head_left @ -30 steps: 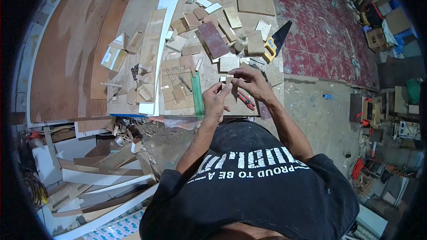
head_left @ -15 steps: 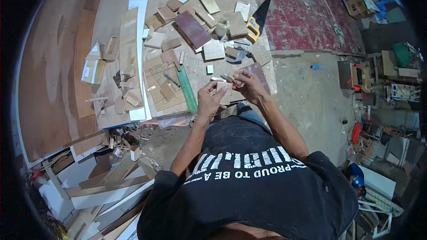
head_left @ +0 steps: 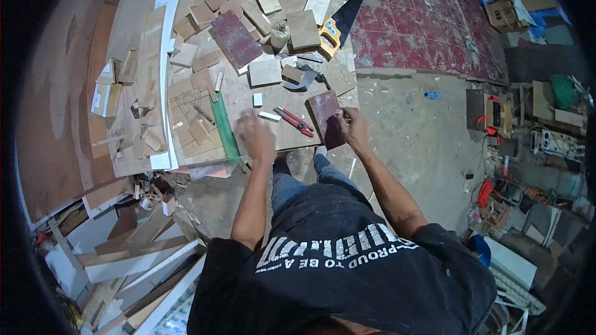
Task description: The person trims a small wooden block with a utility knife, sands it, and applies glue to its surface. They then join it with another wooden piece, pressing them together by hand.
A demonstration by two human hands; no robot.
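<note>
Blurred left hand (head_left: 255, 139) near green strip (head_left: 225, 128); right hand (head_left: 352, 128) at dark red block (head_left: 325, 119).

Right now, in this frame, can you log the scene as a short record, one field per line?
Left hand: blurred, beside the green strip; nothing clearly visible in it
Right hand: at the right edge of the near dark red board; grip unclear
Between hands: red-handled pliers, small white-topped block
Saw: yellow handle, dark blade reaching past the table edge
Farther in: another dark red board among wood offcuts
Surface: wooden table
</note>
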